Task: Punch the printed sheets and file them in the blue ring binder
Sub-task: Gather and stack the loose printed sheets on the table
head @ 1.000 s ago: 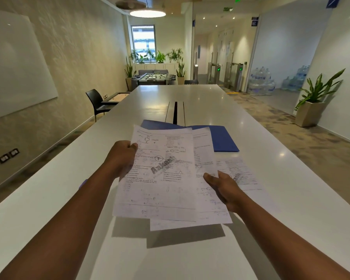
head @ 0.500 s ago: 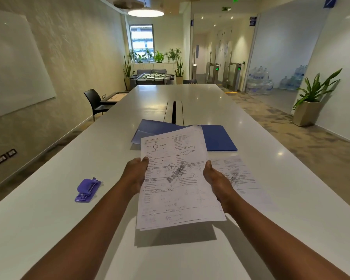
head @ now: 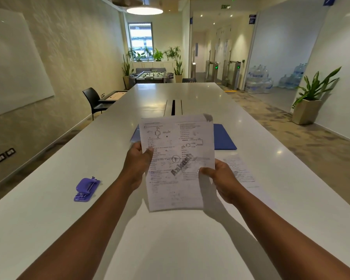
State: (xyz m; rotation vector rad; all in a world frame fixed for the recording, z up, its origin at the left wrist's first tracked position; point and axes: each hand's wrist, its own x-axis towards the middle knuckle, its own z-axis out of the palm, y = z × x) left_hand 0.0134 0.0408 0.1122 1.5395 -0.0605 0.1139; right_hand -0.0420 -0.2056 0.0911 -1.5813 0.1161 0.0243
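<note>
Two hands and a few thin sheets are all I have in play above this long white tabletop (head: 190,249), the biggest thing before me. On it, beyond my hands, lies the blue ring binder (head: 223,138), shut flat as far as I can tell; most of it is hidden behind the paper I hold, so I cannot say whether anything is filed inside. I judge its covers stiff enough to lift by one edge.

Next in size are the printed sheets (head: 178,158), held up off the tabletop and squared together, standing nearly upright in front of the binder. My left hand (head: 137,164) pinches their left edge, thumb on the printed face; my right hand (head: 220,176) pinches the lower right edge the same way. They are light and limp, I reckon: the top right corner already curls over. Held by one side alone they would likely sag and fan apart, so a grip on both edges suits them, and the margin to be punched wants to be kept flush.

One more printed page (head: 238,170) lies flat on the tabletop just beside my right hand, apart from the bundle.

Smallest is the purple hole punch (head: 86,189), resting well off to my left, untouched. It looks rigid plastic, easy to press from above.
</note>
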